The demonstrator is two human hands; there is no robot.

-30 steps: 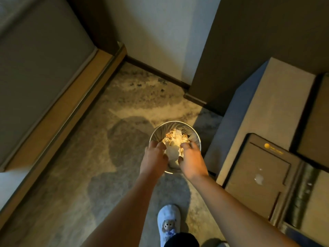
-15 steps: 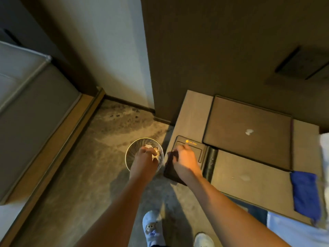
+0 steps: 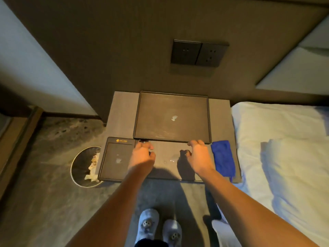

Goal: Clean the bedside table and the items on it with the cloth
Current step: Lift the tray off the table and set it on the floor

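Observation:
The grey bedside table (image 3: 122, 113) carries a large dark tray (image 3: 154, 111) at the back, with a small white scrap (image 3: 174, 118) on it. A smaller dark tray (image 3: 115, 157) sits at the front left. The blue cloth (image 3: 223, 157) lies crumpled at the table's front right corner, untouched. My left hand (image 3: 141, 155) is curled over a dark item (image 3: 142, 140) beside the small tray, and most of that item is hidden. My right hand (image 3: 197, 155) hovers over the bare front of the table just left of the cloth, fingers apart and holding nothing.
A round waste bin (image 3: 78, 166) with crumpled paper stands on the floor left of the table. A bed with white linen (image 3: 276, 139) adjoins the table's right side. Wall sockets (image 3: 199, 52) sit above the table. My slippers (image 3: 148, 223) are on the carpet below.
My view has swung right from the bin to the table. Both hands left the bin: the right went to the small tray and then near the cloth, the left to the dark item.

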